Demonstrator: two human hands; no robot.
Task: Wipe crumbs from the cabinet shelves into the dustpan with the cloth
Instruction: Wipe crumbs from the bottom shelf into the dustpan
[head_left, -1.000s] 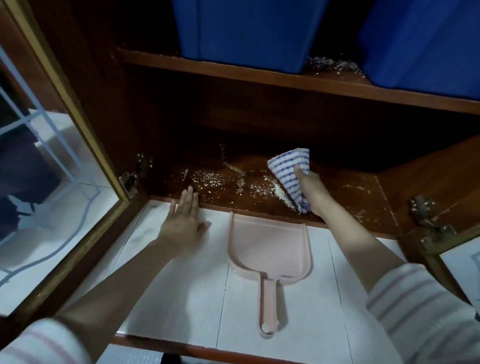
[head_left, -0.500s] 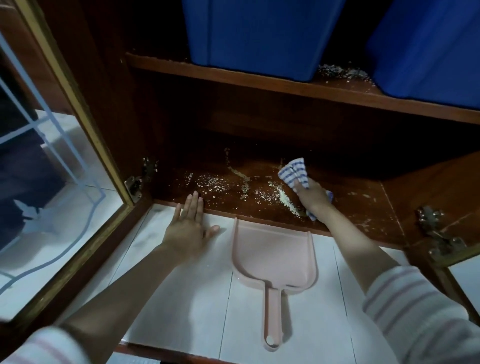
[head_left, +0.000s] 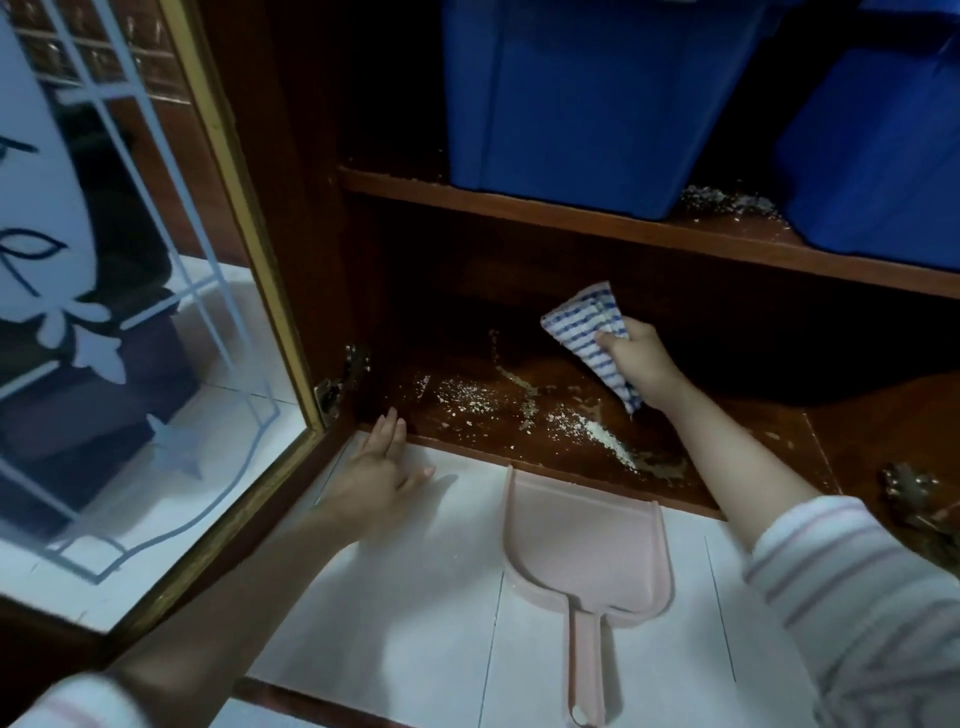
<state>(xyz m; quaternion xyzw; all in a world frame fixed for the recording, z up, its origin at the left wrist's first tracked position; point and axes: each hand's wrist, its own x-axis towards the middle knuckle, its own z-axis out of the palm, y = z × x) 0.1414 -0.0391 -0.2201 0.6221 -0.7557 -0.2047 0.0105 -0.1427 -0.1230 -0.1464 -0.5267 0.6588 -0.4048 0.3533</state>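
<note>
Right hand: the right hand (head_left: 641, 361) is inside the cabinet above the lower shelf (head_left: 727, 431), its fingers (head_left: 613, 340) closed around a bunched blue-and-white checked cloth (head_left: 584, 325). One corner of the cloth sticks up toward the back, and the other end hangs below the hand, down toward the wood.

Left hand: the left hand (head_left: 376, 478) lies flat, palm down, on the white tiled floor (head_left: 405, 613). Its fingers are stretched out and hold nothing, and the fingertips reach the front edge of the lower shelf.

Crumbs, lower shelf: pale crumbs (head_left: 566, 415) lie scattered over the left and middle of the dark wood, with a thicker white streak running diagonally toward the front edge, just left of the right forearm.

Dustpan: a pink dustpan (head_left: 584, 551) sits on the floor, its open mouth against the front edge of the lower shelf and its handle pointing toward the person. It lies between the two arms, and neither hand touches it.

Upper shelf: two blue bins, the left blue bin (head_left: 587, 98) and the right blue bin (head_left: 878, 150), stand on the upper shelf (head_left: 545, 213), with a patch of crumbs in the gap between them.

Door: a glass-paned cabinet door (head_left: 119, 338) with a gold-coloured frame stands open on the left.

Sleeves: striped sleeves cover both arms near the camera.
</note>
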